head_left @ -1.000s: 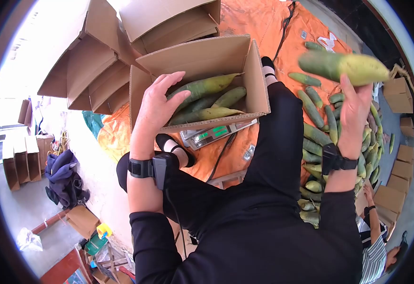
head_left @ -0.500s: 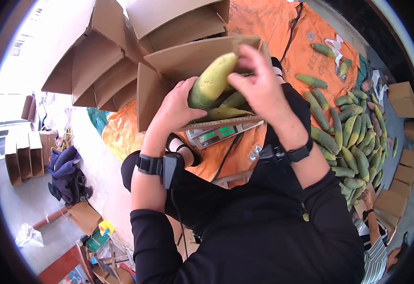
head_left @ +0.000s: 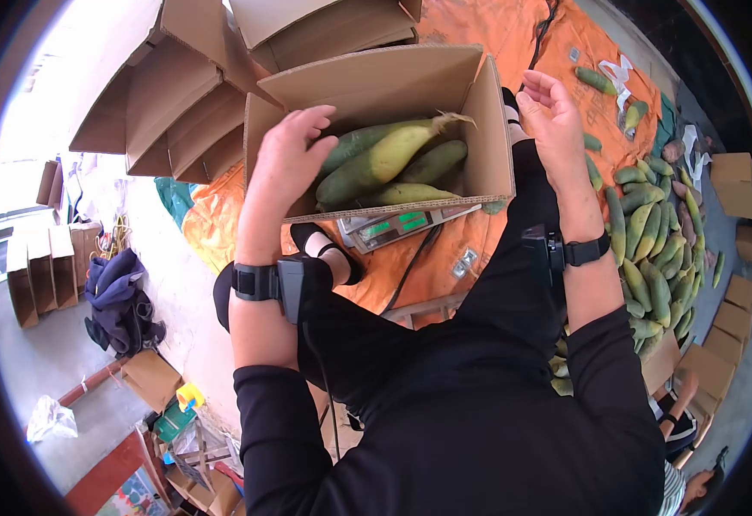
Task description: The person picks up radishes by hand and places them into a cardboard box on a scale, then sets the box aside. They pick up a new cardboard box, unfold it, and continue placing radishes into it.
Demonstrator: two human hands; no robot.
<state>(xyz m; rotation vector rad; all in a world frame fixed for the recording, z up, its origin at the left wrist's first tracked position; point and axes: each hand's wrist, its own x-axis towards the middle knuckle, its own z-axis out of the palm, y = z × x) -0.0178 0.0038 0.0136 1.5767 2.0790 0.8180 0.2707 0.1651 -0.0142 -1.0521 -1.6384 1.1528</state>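
Observation:
In front of me stands an open cardboard box with several long green radishes inside. On top lies a pale green radish, its thin root end pointing to the upper right. My left hand hovers over the box's left side, fingers apart and loosely bent, close to the radishes and holding nothing. Just outside the right wall is my right hand, palm inward, fingers slightly curled, with nothing in it. Below the box's front edge shows a scale with lit green displays.
A large heap of green radishes lies to the right on an orange tarp. Empty cardboard boxes stand at the upper left. A dark cable runs near my feet. Another person's arm shows at the lower right.
The pale radish that both hands held above the box now rests inside on the others. Both hands have let go and moved apart, the left leftward, the right rightward.

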